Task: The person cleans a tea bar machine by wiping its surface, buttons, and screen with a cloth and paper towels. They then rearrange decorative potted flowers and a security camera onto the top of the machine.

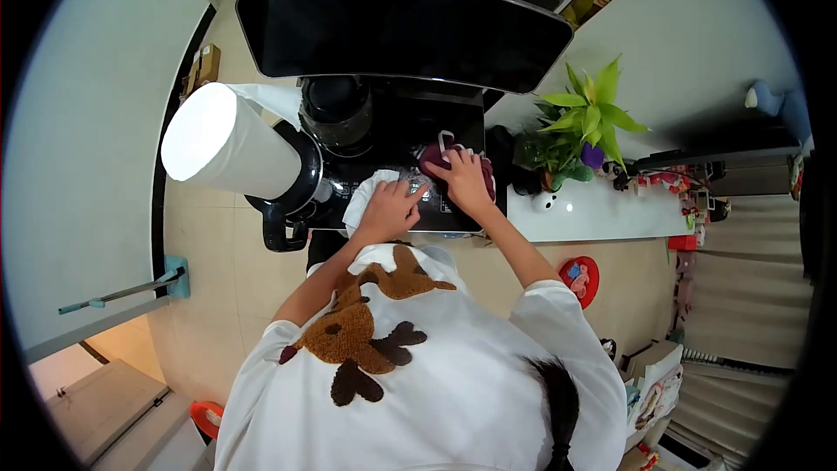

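Note:
On the glossy black tabletop [405, 118], my left hand [391, 209] lies with its fingers stretched forward, beside and partly over a crumpled white tissue [366, 196]. Its fingertips touch a shiny patch on the surface that looks like clear plastic or wet glare; which one I cannot tell. My right hand [462, 179] rests over a dark maroon soft item [431, 157] with a whitish loop, its fingers bent round it. Most of that item is hidden under the hand, so its exact kind does not show.
A large white paper roll [231, 139] stands at the left by a black handled vessel [285, 222]. Behind are a dark glass jug [336, 113] and a wide black screen-like panel [401, 30]. To the right, potted plants [567, 144] stand on a white ledge [602, 214].

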`<state>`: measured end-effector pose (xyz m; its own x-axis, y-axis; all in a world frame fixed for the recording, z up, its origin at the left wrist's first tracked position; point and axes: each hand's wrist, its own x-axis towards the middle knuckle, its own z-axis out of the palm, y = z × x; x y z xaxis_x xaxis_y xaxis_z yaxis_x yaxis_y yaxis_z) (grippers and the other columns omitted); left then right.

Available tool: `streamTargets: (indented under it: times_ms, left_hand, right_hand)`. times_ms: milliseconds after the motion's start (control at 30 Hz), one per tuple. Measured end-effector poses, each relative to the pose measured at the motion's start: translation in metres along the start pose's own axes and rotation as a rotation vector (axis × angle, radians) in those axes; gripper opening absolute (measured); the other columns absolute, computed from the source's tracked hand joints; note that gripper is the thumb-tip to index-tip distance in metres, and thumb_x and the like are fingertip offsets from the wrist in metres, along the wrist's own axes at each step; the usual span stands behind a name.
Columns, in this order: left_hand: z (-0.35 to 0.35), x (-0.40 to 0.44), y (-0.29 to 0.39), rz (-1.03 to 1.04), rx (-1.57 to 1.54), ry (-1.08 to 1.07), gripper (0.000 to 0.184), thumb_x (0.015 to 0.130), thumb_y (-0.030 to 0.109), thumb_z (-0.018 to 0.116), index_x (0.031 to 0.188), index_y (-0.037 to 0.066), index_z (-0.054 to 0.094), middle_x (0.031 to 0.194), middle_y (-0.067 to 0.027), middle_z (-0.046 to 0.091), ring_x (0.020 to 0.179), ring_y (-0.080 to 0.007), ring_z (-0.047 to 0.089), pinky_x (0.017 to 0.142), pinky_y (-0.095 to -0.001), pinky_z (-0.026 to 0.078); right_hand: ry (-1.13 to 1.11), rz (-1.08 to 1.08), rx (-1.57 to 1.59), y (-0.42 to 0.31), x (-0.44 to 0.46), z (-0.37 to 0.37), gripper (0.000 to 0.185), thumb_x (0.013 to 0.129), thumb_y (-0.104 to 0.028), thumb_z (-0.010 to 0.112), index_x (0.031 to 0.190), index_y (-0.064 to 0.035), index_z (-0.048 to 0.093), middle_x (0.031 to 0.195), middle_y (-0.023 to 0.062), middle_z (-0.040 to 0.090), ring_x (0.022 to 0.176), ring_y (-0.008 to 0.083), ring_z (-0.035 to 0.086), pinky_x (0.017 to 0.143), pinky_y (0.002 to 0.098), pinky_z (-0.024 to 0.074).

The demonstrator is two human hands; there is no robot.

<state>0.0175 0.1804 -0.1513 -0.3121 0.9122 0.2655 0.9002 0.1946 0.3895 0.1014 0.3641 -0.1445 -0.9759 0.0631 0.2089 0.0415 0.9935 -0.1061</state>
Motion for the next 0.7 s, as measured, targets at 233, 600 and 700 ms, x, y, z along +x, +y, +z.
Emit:
streamTargets:
  times_ms: [233,600,700]
  left_hand:
    - [0.002,0.000,0.000,0.018,-0.024,-0.009,0.040,0.072,0.016,0.057,0.111,0.011,0.059,0.079,-0.0097,0.047,0.079,-0.0249,0.050,0.073,-0.0367,0.037]
    - [0.004,0.002,-0.002,0.044,-0.006,0.009,0.045,0.073,0.016,0.055,0.118,0.011,0.055,0.078,-0.0091,0.048,0.074,-0.0235,0.051,0.071,-0.0348,0.036]
    - [0.004,0.002,-0.003,0.039,0.007,0.010,0.045,0.073,0.016,0.055,0.118,0.011,0.055,0.078,-0.0090,0.048,0.074,-0.0235,0.051,0.071,-0.0347,0.036]
  right_hand:
    - [0.035,-0.062,-0.027,-0.031,0.046,0.004,0.041,0.067,-0.014,0.059,0.107,-0.0211,0.064,0.108,0.0107,0.049,0.099,0.0284,0.045,0.083,0.0405,0.0338]
    - [0.204,0.326,-0.069,-0.008,-0.002,0.008,0.040,0.067,-0.004,0.054,0.102,-0.0190,0.066,0.101,0.0094,0.051,0.095,0.0285,0.046,0.080,0.0396,0.0354]
    - [0.182,0.272,-0.072,-0.011,-0.004,0.007,0.039,0.069,-0.007,0.054,0.105,-0.0188,0.065,0.100,0.0087,0.051,0.094,0.0273,0.046,0.080,0.0400,0.0352]
